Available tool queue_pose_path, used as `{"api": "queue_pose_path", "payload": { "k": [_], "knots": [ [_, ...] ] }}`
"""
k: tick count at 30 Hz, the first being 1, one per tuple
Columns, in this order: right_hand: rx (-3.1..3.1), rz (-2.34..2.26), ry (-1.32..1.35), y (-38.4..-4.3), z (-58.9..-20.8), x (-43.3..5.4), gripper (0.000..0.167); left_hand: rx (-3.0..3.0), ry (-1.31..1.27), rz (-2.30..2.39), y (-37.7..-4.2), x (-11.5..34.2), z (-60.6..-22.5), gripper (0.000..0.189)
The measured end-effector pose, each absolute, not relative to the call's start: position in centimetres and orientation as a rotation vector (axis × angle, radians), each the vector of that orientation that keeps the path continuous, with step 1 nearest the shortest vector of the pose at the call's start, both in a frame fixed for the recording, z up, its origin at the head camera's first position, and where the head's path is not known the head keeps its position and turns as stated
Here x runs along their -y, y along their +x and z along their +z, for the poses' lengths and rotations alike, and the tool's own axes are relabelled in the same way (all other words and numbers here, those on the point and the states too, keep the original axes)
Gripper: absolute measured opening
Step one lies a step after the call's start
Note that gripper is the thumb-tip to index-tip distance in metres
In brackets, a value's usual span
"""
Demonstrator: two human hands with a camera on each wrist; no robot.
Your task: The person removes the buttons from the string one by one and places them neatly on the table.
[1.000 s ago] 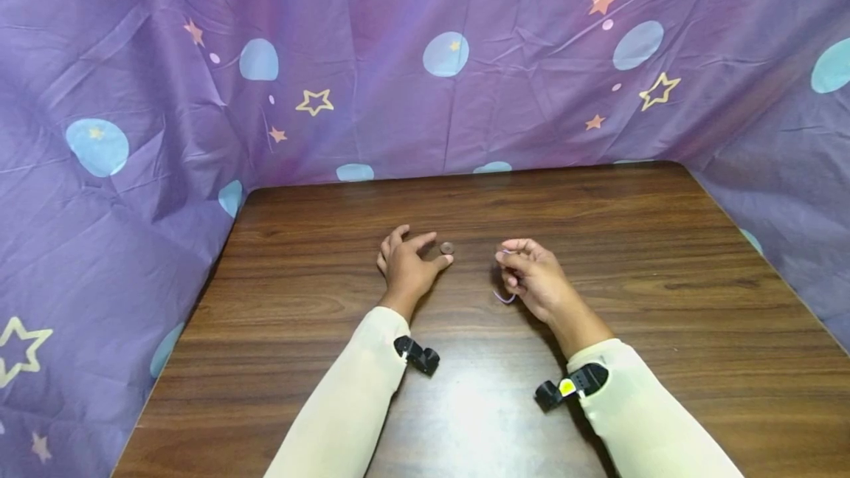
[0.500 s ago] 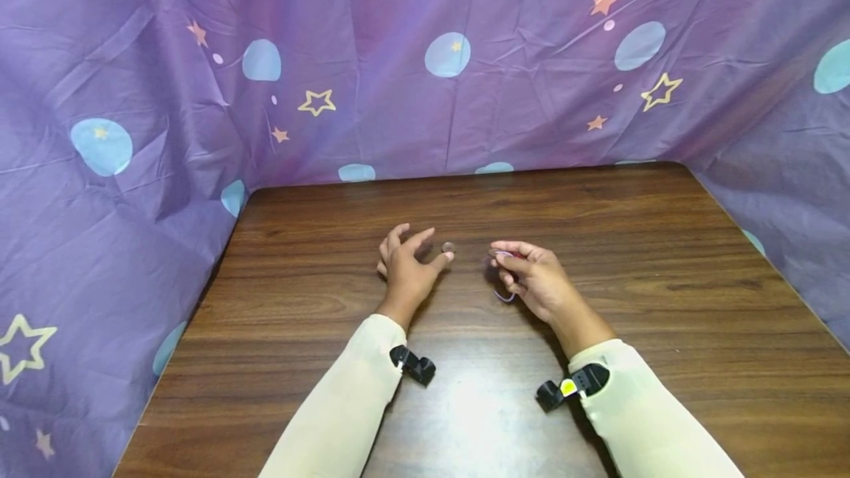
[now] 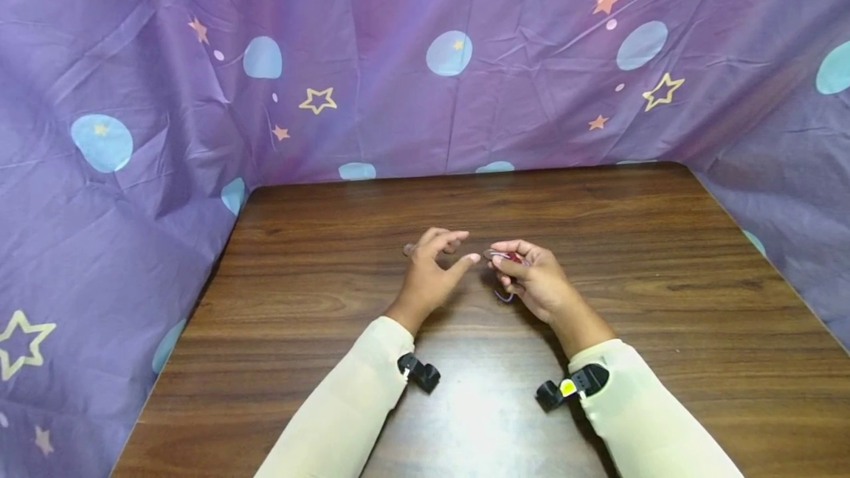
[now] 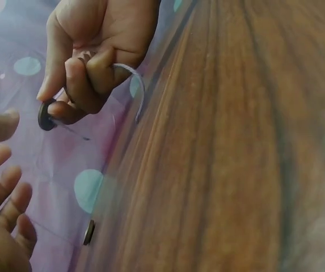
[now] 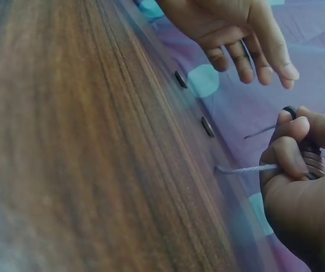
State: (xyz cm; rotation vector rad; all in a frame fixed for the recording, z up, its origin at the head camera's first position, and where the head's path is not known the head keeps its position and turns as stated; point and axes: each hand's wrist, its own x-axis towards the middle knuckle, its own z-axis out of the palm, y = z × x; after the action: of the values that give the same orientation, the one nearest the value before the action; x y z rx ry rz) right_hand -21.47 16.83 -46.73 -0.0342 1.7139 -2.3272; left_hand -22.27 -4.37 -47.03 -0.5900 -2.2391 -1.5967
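Observation:
My right hand (image 3: 534, 279) pinches a dark round coin-like disc (image 4: 47, 115) between thumb and fingertip. A thin string end (image 4: 74, 131) sticks out beside it, and a pale purple cord (image 5: 247, 169) trails from the curled fingers. Several brown discs (image 5: 313, 162) sit stacked within that hand, partly hidden by the fingers. Close by on the left, my left hand (image 3: 432, 275) faces it with fingers spread and nothing between them; its thumb is just short of the held disc.
On the wood table (image 3: 319, 375) a loose disc (image 3: 408, 249) lies behind the left hand. The right wrist view shows one flat disc (image 5: 181, 79) and another disc (image 5: 207, 126) on the tabletop. A patterned purple curtain (image 3: 372, 57) surrounds the far and side edges.
My left hand has moved right from beside a disc on the table towards the right hand. The right hand stays in place; more of its disc and a reddish part now show.

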Motion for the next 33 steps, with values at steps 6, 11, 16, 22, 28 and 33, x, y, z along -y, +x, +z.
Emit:
{"api": "queue_pose_path", "payload": {
  "k": [6,11,16,22,28,33],
  "knots": [
    [-1.817,-2.289,-0.079,-21.38,-46.89,-16.82,0.032,2.307,-0.680,-1.678,-22.14,4.31,-46.93,0.039],
    [-1.883,-2.260,-0.086,-21.32,-46.87,-16.83,0.035,2.309,-0.688,-1.710,-22.18,4.23,-47.17,0.043],
    [-1.893,-2.267,-0.105,-21.30,-46.86,-16.76,0.035,2.337,-0.672,-1.680,-22.08,4.05,-47.23,0.043],
    [-1.894,-2.291,-0.171,-21.15,-46.70,-16.49,0.036,2.390,-0.629,-1.667,-21.93,3.93,-47.06,0.042],
    [-1.885,-2.293,-0.179,-21.17,-46.77,-16.47,0.037,2.408,-0.643,-1.590,-21.94,4.03,-47.09,0.038],
    [-1.872,-2.291,-0.186,-21.27,-46.91,-16.55,0.038,2.377,-0.681,-1.592,-22.01,4.05,-47.07,0.032]
  ]
}}
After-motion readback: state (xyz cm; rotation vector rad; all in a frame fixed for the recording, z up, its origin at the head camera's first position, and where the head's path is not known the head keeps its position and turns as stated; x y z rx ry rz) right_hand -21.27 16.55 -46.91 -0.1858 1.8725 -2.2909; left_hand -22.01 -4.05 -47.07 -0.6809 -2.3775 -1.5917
